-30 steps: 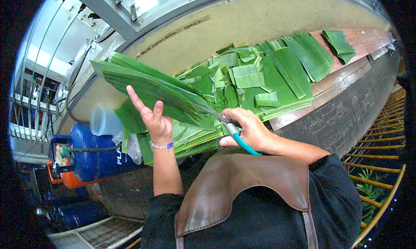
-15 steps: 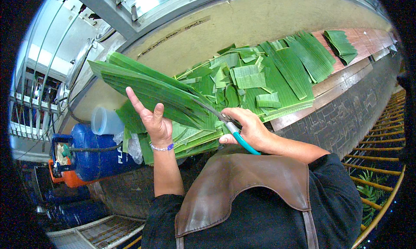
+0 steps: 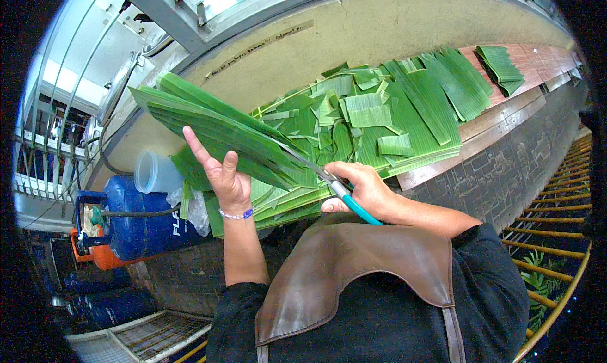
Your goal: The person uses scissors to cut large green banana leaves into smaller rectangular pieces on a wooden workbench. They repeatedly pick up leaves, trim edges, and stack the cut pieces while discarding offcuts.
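Observation:
My left hand (image 3: 231,183) is raised palm up under a layered bundle of green banana leaves (image 3: 212,129). Two of its digits show in front of the bundle; the leaves hide the rest. From the other side my right hand (image 3: 363,189) grips a pair of scissors (image 3: 341,192) with teal and grey handles. Their metal blades reach into the right end of the bundle, where the leaf edges overlap them. Beneath and beyond both hands lies a broad spread of leaf sheets and small cut pieces (image 3: 367,112).
A folded leaf stack (image 3: 501,71) lies on the reddish board (image 3: 534,62) at the far right. To the left are a blue gas cylinder (image 3: 136,214) and a translucent plastic tub (image 3: 153,172). A cream wall (image 3: 379,28) runs behind, and yellow railings (image 3: 550,198) stand at right.
The whole view has shifted very slightly. Both hands, the scissors and the leaf bundle keep practically the same positions.

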{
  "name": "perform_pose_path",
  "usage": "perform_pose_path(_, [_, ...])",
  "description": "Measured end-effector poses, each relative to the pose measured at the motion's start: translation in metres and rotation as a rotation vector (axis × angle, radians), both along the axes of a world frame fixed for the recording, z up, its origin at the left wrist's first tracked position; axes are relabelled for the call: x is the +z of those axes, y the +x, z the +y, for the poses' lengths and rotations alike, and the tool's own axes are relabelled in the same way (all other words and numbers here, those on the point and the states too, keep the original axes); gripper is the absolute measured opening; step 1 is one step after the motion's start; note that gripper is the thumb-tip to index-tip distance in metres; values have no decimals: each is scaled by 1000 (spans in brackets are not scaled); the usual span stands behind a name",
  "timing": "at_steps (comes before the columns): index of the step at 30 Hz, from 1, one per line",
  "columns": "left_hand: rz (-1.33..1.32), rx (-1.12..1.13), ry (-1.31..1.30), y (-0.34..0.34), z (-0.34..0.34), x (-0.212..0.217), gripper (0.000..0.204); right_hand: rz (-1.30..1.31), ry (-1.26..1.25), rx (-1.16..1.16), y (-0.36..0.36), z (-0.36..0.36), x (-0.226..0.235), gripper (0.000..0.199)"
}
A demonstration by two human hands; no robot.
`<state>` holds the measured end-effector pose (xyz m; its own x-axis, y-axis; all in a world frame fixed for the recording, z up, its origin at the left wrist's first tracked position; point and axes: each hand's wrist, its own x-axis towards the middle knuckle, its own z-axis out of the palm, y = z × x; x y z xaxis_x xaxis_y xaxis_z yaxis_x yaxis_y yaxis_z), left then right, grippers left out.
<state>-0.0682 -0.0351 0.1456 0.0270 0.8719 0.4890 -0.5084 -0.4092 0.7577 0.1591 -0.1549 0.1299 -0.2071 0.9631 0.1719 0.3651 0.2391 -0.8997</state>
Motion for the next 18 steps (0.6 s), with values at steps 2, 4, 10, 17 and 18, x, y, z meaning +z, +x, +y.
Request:
perform_pose_path(2, [1,3,8,-2,0,0,100,26,-64,22,0,-1,1,66])
perform_pose_path(4, [4,8,18,-3,0,1,101,18,-5,13,-1,-2,0,66])
perform_pose_path(10, [-3,-19,15,-7,-4,4,102,-6,133,4,-5,-3,-5,68])
perform_pose_path(17, [18,-31,26,-8,-6,4,103,-18,114,4,-7,-6,-4,68])
perform_pose_path(18, [16,-30,26,-8,-6,5,103,-16,104,0,-8,-6,-4,68])
